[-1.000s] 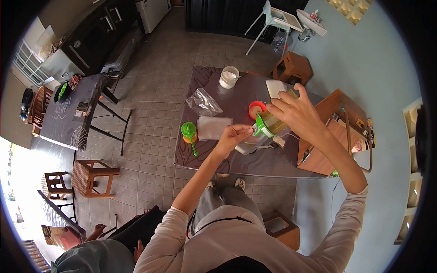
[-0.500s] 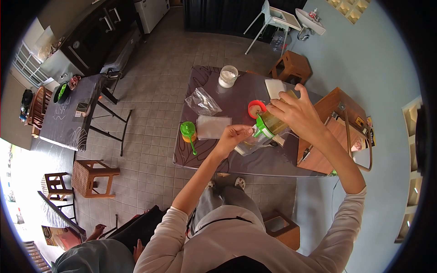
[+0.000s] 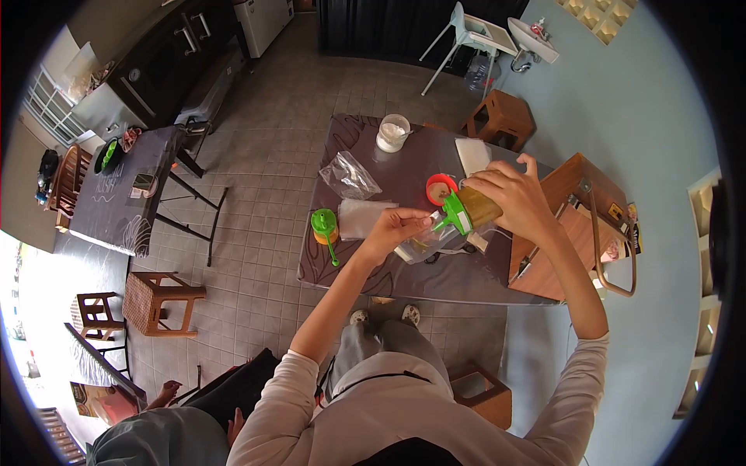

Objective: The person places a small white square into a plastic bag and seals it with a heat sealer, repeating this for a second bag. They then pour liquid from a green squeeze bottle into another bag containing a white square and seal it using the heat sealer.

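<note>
My right hand (image 3: 509, 198) is wrapped around a clear bottle (image 3: 483, 208) of yellowish liquid. The bottle lies nearly on its side, its green spout cap (image 3: 457, 213) pointing left. At the spout tip, my left hand (image 3: 398, 233) pinches what looks like the edge of a small clear plastic bag (image 3: 437, 220). Whether liquid is running is too small to tell. Below the hands a clear container (image 3: 423, 250) rests on the table, partly hidden. Just behind the spout stands a red bowl (image 3: 440, 189) with pale brown contents.
On the dark table (image 3: 466, 286) are a green-lidded jar (image 3: 323, 225), stacked plastic sheets (image 3: 361, 219), a crumpled clear bag (image 3: 350, 175), a jar of white powder (image 3: 393, 133) and a white pad (image 3: 472, 155). A wooden box (image 3: 571, 225) stands right. Another person (image 3: 163, 435) sits lower left.
My right hand has swung the bottle from steeply tipped to nearly level, its body lower and the spout pointing left. My left hand stays pinched by the spout.
</note>
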`<state>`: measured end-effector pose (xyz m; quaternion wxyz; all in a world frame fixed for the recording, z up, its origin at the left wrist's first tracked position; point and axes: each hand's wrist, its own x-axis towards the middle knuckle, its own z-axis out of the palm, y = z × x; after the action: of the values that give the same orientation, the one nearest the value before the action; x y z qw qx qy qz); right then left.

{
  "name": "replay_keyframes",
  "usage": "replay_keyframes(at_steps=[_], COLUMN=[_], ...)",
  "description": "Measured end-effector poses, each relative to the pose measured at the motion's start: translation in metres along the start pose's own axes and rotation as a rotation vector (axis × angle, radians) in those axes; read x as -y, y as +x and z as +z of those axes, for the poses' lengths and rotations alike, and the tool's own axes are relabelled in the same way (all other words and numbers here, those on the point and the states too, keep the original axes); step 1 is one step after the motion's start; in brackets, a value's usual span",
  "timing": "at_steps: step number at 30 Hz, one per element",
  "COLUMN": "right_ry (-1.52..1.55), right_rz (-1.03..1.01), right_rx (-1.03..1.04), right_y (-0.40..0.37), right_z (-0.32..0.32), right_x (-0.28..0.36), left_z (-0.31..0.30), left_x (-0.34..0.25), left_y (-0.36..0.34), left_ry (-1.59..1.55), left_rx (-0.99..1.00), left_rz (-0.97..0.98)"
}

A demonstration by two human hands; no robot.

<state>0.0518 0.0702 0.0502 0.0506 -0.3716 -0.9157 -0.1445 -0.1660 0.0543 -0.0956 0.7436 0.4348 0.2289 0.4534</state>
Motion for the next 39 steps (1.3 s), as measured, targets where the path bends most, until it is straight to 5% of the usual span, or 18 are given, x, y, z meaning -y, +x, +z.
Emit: replay_keyframes(at_steps=[39], right_ry=[-0.080], right_rz=[-0.053], right_rx=[-0.004], right_y=[-0.001], right_z=[-0.008], right_x=[-0.001], left_z=[0.005], left_x=[0.004], left_y=[0.004], left_ry=[0.051], left_rx=[0.012], left_rz=[-0.041])
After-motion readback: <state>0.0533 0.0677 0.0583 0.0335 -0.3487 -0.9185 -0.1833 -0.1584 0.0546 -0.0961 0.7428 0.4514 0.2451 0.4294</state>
